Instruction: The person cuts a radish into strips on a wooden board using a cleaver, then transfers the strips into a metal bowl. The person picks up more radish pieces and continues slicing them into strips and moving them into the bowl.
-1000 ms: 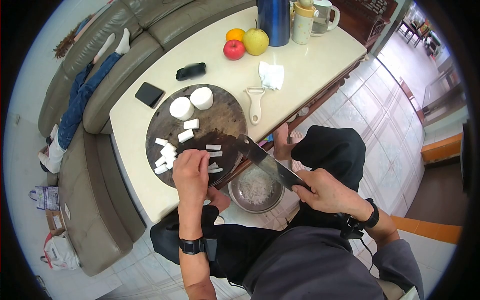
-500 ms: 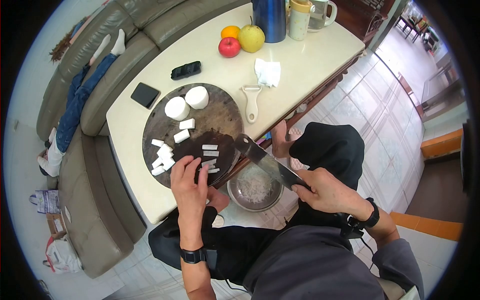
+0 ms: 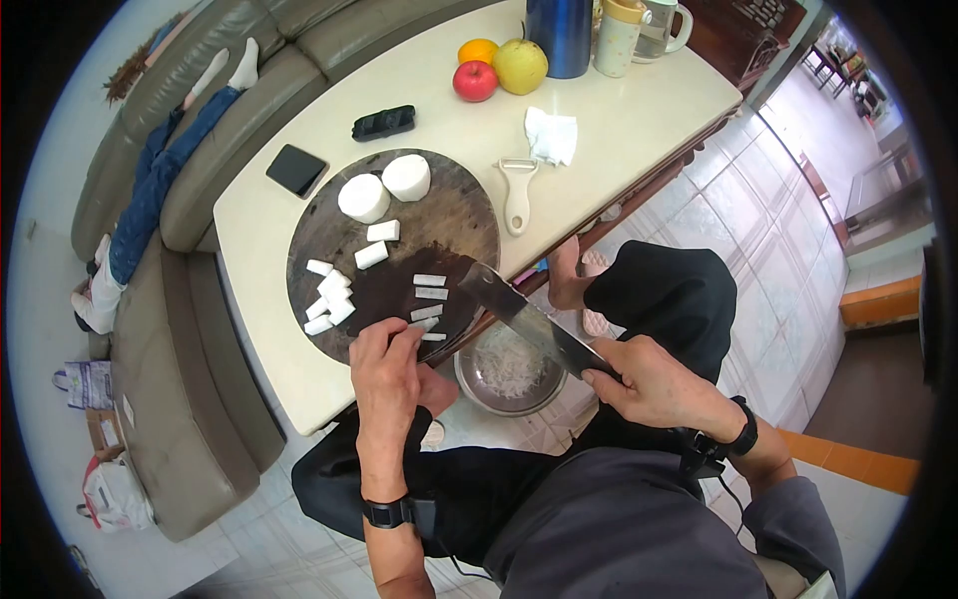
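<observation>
My right hand (image 3: 659, 382) grips the handle of a broad-bladed kitchen knife (image 3: 529, 321), its blade tip over the right edge of the round dark cutting board (image 3: 329, 230). At the board's near edge is my left hand (image 3: 387, 367), fingers bent and drawn together beside several thin white strips (image 3: 430, 294); what lies under the fingertips is hidden. Farther left on the board is a cluster of white chunks (image 3: 332, 290). Two bigger pieces (image 3: 383, 231) and two thick white rounds (image 3: 364, 198) sit farther back. A metal bowl (image 3: 479, 397) of white shreds stands below the table edge.
On the table (image 3: 264, 329) lie a peeler (image 3: 517, 195), crumpled tissue (image 3: 551, 137), phone (image 3: 296, 171) and black case (image 3: 384, 123). An apple (image 3: 475, 81), other fruit, a blue flask (image 3: 557, 40) and bottles stand at the back. Another person's legs (image 3: 165, 175) rest on the sofa (image 3: 200, 439).
My left fingers have drawn closer together beside the strips. My right hand still holds the knife in nearly the same place. The whole view has shifted slightly.
</observation>
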Available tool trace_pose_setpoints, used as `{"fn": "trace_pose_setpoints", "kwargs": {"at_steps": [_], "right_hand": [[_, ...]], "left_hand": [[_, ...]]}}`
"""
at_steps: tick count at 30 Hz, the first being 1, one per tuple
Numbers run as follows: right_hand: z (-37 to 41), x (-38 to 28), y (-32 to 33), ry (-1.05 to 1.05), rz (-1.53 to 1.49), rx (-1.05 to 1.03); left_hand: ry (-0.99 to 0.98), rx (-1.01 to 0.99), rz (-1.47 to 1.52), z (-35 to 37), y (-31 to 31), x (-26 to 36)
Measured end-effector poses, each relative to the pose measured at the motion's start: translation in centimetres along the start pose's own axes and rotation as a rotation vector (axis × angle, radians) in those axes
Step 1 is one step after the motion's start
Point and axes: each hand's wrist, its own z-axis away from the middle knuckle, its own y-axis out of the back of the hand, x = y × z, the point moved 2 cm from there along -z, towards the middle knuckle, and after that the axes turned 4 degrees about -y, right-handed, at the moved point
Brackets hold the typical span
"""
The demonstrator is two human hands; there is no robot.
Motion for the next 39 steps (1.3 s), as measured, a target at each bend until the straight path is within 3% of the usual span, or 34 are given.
{"fn": "trace_pose_setpoints", "kwargs": {"at_steps": [24,39], "right_hand": [[-1.0,-0.6,-1.1,0.118,0.027,-0.04],[-1.2,-1.2,-1.4,0.15,0.076,-0.076]], "left_hand": [[0.035,-0.004,0.048,1.5,1.5,-1.3],[0.093,0.133,0.05,0.9,1.8,-1.8]]}}
